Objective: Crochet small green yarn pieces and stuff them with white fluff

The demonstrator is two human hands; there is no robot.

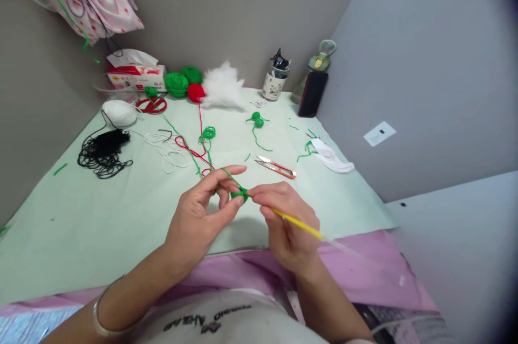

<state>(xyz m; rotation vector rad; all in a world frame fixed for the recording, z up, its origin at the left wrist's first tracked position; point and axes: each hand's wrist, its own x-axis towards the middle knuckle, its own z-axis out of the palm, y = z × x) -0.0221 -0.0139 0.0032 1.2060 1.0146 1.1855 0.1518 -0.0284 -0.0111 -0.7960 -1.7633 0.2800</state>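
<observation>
I watched the left hand [194,215] pinch the green piece [244,194] and the right hand [292,220] grip the yellow tool [301,225], where evenly taut yarn [231,177] seemed essential.

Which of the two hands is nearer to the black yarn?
Left. The left hand is to the right of the black yarn and lower in the view; the right hand is farther right, past the left one.

Diffuse, moderately bright light casts a faint shadow on the flat pale-green surface [133,214]; the slim yellow stick [299,223] blurs slightly, wide-angle distortion stretches the edges, and the right corners darken.
</observation>
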